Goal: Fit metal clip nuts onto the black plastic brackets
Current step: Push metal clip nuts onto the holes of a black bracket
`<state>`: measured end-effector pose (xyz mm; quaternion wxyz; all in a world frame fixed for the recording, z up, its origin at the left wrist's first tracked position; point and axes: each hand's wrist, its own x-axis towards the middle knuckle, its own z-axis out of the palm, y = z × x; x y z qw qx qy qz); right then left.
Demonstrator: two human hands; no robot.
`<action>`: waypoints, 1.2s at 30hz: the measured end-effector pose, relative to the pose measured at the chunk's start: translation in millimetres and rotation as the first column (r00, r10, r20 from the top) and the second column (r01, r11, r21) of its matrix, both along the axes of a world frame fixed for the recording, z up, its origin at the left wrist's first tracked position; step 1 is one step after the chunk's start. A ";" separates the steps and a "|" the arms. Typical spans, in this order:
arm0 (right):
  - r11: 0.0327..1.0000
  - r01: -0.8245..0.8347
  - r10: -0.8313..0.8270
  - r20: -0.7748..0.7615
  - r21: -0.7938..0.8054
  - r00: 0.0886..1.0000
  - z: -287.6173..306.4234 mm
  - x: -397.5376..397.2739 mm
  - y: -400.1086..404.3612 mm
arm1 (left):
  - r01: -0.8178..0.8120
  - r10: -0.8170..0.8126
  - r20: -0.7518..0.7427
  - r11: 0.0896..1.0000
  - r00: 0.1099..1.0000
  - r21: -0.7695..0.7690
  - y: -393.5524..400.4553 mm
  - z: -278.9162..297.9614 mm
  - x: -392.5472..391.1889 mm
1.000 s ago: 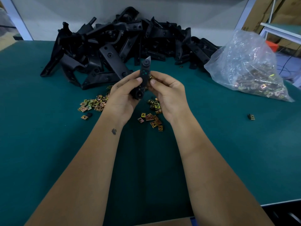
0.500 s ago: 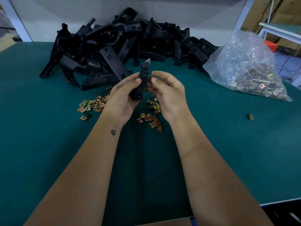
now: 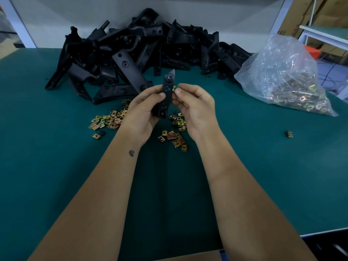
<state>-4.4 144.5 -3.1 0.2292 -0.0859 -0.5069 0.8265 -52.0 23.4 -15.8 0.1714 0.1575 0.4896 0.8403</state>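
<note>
Nearest, two bare forearms reach over the green surface [image 3: 56,176]; beyond them loose clip nuts [image 3: 174,137] lie scattered under and beside the hands, more to the left [image 3: 106,122], one stray nut [image 3: 288,133] far right. Above these the left hand [image 3: 140,113] has its grip curled round the lower part of a black bracket [image 3: 167,93], holding it upright with its pointed end away; the right hand [image 3: 195,108] pinches a clip nut [image 3: 176,89] between thumb and fingers, touching the bracket's right edge beside its holes; whether the nut is already partly on cannot be told. Farther off sits the heap of brackets [image 3: 135,57], and to the right a clear bag [image 3: 286,76] of nuts. The step in hand looks like sliding the nut onto the edge; the risk is that it goes on skewed and misses its hole, or springs from the small pinch and drops among the loose ones; a slack left grip would let the bracket twist under the push.
</note>
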 end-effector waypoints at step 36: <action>0.946 0.126 -0.149 0.053 0.300 0.987 -3.4 -3.8 -14.9 | -0.146 0.146 0.005 0.989 0.989 0.012 -0.8 7.6 1.6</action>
